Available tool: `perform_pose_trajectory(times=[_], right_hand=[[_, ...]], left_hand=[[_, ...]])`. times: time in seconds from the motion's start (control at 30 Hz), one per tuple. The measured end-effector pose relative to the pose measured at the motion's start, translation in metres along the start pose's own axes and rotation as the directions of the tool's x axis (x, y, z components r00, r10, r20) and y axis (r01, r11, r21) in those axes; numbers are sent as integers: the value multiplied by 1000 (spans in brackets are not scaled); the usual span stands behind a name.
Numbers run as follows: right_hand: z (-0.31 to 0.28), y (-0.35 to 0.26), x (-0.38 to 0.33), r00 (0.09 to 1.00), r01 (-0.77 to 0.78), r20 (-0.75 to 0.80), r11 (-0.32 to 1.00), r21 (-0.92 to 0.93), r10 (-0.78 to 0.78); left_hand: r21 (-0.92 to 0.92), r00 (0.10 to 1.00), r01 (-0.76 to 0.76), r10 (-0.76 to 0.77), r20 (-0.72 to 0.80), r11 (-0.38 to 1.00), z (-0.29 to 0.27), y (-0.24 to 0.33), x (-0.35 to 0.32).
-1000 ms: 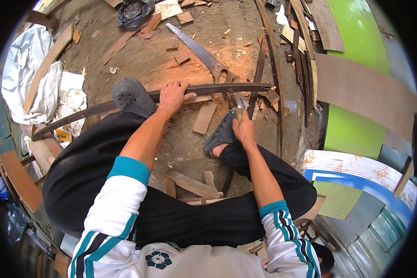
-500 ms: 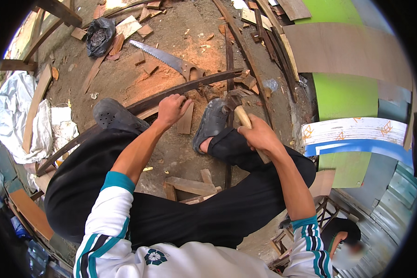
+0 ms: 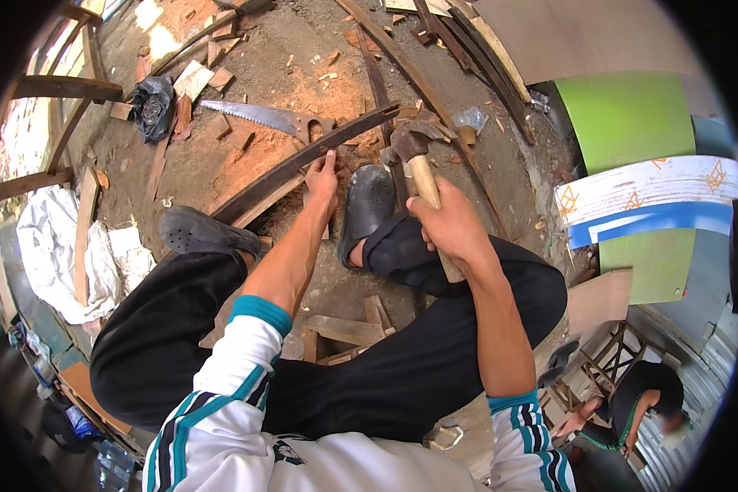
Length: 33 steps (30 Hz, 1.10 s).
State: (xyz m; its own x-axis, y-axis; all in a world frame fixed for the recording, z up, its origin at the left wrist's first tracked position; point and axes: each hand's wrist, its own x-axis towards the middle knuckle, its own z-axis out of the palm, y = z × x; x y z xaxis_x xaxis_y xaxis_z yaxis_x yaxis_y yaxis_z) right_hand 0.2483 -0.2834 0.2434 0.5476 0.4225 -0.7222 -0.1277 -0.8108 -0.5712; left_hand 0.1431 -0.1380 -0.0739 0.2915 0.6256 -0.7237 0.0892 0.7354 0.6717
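I see right hand [image 3: 451,217] wrapped round a hammer [image 3: 422,178], head up; left hand [image 3: 321,178] at the near edge of a dark plank [image 3: 279,175]. Beyond it, saw [image 3: 258,116] flat on the ground [image 3: 258,61]. Lower right, I note another person [image 3: 652,394], bending.

The right hand [image 3: 453,220] covers part of the hammer handle [image 3: 422,177], and a co-worker's head [image 3: 675,421] is blurred.
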Motion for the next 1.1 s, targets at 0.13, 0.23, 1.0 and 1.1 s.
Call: perform_pose_trajectory(times=[0.13, 0.23, 1.0, 1.1], right_hand=[[-6, 5, 1, 1000, -8, -8, 999, 36, 8], [-11, 9, 2, 1000, -7, -20, 997, 72, 8], [-10, 3, 3, 1000, 16, 5, 990, 140, -17], [-12, 4, -1, 999, 14, -31, 992, 127, -10]], left_hand=[[230, 992, -122, 128, -10, 966, -17, -1, 10], [247, 996, -84, 80, 29, 965, -12, 7, 0], [168, 940, 282, -307, 147, 945, -48, 2, -8], [744, 981, -166, 29, 193, 647, -37, 26, -51]])
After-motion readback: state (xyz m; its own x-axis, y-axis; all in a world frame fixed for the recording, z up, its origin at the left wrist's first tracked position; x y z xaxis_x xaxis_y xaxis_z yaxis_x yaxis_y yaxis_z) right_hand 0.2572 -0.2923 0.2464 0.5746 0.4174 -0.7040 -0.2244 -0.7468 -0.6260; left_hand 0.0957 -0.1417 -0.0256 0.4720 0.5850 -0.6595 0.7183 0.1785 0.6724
